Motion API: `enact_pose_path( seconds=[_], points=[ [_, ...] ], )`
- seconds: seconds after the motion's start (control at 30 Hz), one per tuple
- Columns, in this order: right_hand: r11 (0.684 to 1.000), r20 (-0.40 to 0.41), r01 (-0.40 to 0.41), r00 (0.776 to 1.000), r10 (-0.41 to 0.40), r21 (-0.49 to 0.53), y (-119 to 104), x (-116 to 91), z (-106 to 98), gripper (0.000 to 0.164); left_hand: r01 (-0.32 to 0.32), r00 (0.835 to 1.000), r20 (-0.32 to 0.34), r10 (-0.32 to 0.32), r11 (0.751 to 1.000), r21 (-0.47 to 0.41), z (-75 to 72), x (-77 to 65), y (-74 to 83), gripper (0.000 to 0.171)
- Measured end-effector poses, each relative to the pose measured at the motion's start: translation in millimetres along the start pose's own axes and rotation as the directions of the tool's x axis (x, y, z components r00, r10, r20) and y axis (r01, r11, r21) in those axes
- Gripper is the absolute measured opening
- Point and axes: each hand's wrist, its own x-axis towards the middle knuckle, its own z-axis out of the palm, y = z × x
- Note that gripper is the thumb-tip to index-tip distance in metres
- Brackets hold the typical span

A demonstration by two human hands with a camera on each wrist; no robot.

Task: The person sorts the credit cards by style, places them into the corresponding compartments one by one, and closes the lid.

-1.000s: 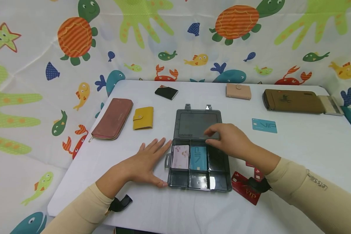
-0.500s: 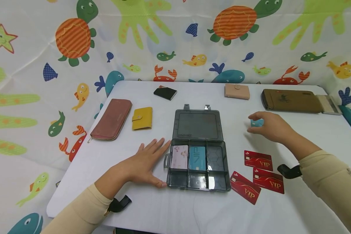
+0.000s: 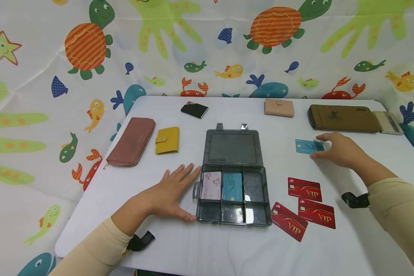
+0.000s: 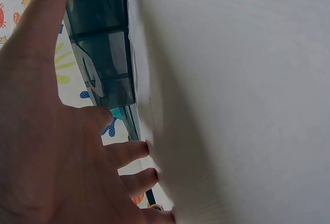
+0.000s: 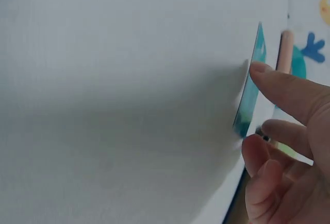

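Note:
A dark see-through compartment box (image 3: 232, 212) lies with its lid (image 3: 232, 147) folded back. A pink card (image 3: 211, 186) sits in its upper left compartment and a blue VIP card (image 3: 232, 188) in the upper middle one. Against the box's left side, my left hand (image 3: 170, 191) rests on the table with fingers spread. My right hand (image 3: 343, 151) pinches another blue card (image 3: 303, 146) by its right part, between thumb and forefinger. In the right wrist view that blue card (image 5: 250, 100) stands edge-on beside the thumb.
Several red VIP cards (image 3: 304, 189) lie right of the box. Behind are a brown zip wallet (image 3: 345, 119), a beige wallet (image 3: 279, 107) and a black card holder (image 3: 194, 110). To the left lie a yellow wallet (image 3: 167, 140) and a reddish long wallet (image 3: 132, 141).
My right hand has moved from above the box out to the right, onto the blue card there, and its fingers have slid toward the card's right end. My left hand stays put.

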Motion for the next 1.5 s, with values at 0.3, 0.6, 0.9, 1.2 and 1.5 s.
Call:
enact_pose_path(
  seconds=[0.3,0.6,0.9,1.2,1.5],
  points=[
    [1.000,0.024,0.007,1.000,-0.007,0.010,7.3,2.2,-4.8,0.079,0.001,1.000,0.001,-0.001,1.000,0.004,-1.2,-0.1,-0.4,0.136],
    [0.993,0.030,-0.034,0.999,0.031,0.113,13.8,4.2,-5.9,0.077,-0.003,1.000,-0.003,0.003,1.000,0.004,-1.9,0.1,-0.7,0.136],
    [0.967,0.002,-0.042,0.999,0.042,0.251,20.6,2.2,2.0,0.072,-0.001,1.000,0.000,0.001,1.000,0.004,-4.1,0.4,0.3,0.136],
    [0.766,0.065,-0.104,0.995,0.081,0.635,6.0,-4.4,14.8,0.076,0.007,1.000,0.009,-0.007,1.000,-0.001,-4.1,0.5,-1.2,0.136],
    [0.555,0.106,-0.047,0.992,-0.074,0.830,-45.3,-14.1,20.4,0.045,0.000,1.000,0.007,0.000,1.000,0.008,-5.6,-0.2,-1.7,0.136]
  ],
)
